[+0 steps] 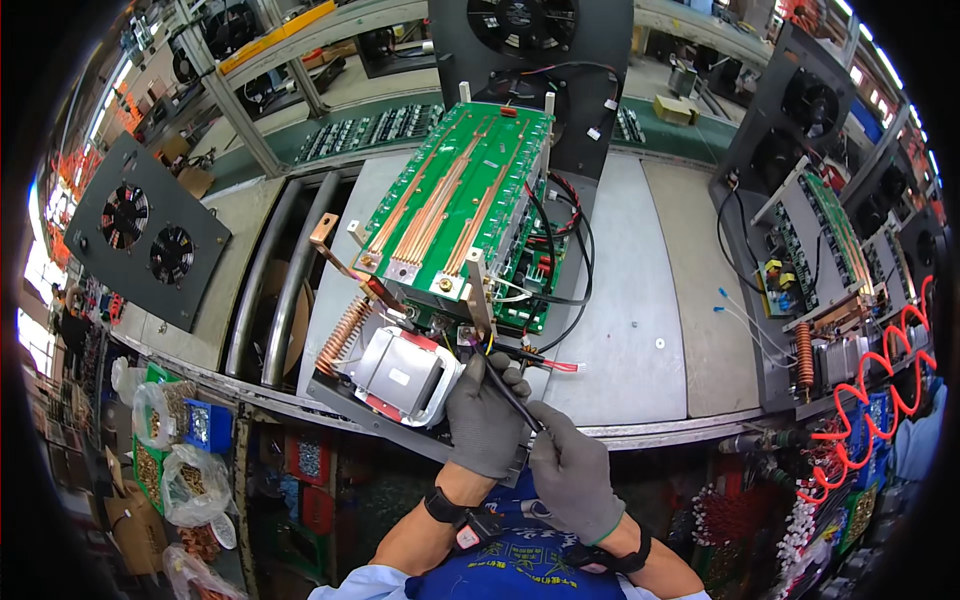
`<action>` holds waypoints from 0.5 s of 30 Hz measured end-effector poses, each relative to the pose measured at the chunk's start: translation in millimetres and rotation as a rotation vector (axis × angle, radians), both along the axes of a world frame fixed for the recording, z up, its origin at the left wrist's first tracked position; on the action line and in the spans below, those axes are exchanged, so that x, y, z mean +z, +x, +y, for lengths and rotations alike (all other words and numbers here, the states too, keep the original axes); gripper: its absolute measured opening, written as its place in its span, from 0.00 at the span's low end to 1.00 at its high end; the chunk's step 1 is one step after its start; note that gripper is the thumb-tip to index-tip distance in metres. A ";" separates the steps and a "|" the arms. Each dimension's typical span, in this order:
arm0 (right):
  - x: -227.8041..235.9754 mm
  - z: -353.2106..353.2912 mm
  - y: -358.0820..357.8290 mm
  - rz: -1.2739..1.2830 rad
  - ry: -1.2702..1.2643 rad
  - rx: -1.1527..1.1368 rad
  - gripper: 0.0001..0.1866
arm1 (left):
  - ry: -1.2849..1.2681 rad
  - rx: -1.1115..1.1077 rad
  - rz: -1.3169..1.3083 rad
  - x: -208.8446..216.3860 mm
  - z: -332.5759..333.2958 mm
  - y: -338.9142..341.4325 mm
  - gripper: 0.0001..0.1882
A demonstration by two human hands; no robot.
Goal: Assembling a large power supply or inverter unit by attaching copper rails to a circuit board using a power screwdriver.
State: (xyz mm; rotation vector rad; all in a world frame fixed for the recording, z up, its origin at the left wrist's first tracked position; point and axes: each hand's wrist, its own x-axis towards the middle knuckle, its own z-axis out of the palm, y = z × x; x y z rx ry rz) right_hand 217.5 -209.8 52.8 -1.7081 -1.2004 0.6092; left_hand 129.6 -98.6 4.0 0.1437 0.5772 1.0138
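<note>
My left hand [484, 425], in a grey glove, is closed around a thick black cable [512, 396] at the front of the machine. My right hand [570, 468], also gloved, pinches the lower end of the same cable. Just left of my left hand sits a transformer [402, 375] with a metal frame, beside a copper coil [343, 337]. Above my hands stands a large green circuit board [455, 200] with copper strips, on an upright chassis. Red-tipped wires [562, 367] stick out right of the cable. My fingers hide where the cable's upper end meets the machine.
A dark panel with fans [145, 230] leans at the left beside steel rollers [290, 290]. Another half-built unit [825, 260] stands at the right, near a coiled red air hose [870, 375]. Bags of small parts [195, 485] and a blue bin [208, 427] sit lower left.
</note>
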 end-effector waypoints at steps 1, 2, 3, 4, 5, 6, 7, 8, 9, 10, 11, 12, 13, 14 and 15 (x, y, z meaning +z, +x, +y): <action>-0.4 0.6 -0.5 -0.017 -0.001 -0.004 0.19 | -0.007 0.000 0.013 -0.6 0.0 -0.3 0.13; -0.8 1.2 -0.8 -0.035 -0.002 -0.009 0.18 | 0.009 -0.003 0.002 -1.2 0.1 -0.3 0.14; -1.2 1.5 -1.0 -0.043 -0.017 -0.020 0.18 | 0.010 0.004 0.004 -1.8 0.3 -0.2 0.14; -1.5 1.7 -1.0 -0.047 -0.009 -0.015 0.17 | 0.015 0.013 -0.004 -2.4 0.4 -0.2 0.14; -2.0 1.9 -1.2 -0.043 -0.015 -0.015 0.17 | 0.008 0.006 0.009 -2.8 0.9 -0.4 0.14; -2.4 1.9 -1.4 -0.028 -0.031 -0.016 0.17 | 0.004 0.001 0.013 -3.1 1.4 -0.5 0.14; -3.0 2.2 -1.8 -0.054 -0.014 -0.024 0.17 | -0.010 0.004 0.022 -3.3 1.7 -0.4 0.15; -3.6 2.3 -2.3 -0.068 -0.006 -0.031 0.17 | -0.012 0.006 0.029 -3.3 1.7 -0.2 0.15; -4.3 2.3 -2.7 -0.066 -0.014 -0.033 0.16 | -0.024 0.016 0.043 -3.1 1.8 0.1 0.16; -5.0 2.5 -3.3 -0.079 -0.001 -0.034 0.16 | -0.033 0.031 0.042 -2.7 1.7 0.5 0.16; -5.6 2.4 -3.6 -0.077 -0.006 -0.030 0.16 | -0.041 0.021 0.065 -2.2 2.1 0.6 0.17; -6.3 2.5 -3.8 -0.063 -0.029 -0.033 0.16 | -0.048 0.013 0.073 -1.6 2.5 0.5 0.17; -6.8 2.4 -3.8 -0.067 -0.018 -0.028 0.16 | -0.067 0.014 0.079 -1.1 2.7 0.5 0.17; -7.3 2.3 -3.7 -0.059 -0.024 -0.028 0.16 | -0.062 0.003 0.081 -0.6 3.0 0.5 0.18; -7.5 2.2 -3.5 -0.040 -0.046 -0.025 0.16 | -0.067 -0.001 0.081 0.0 3.0 0.2 0.18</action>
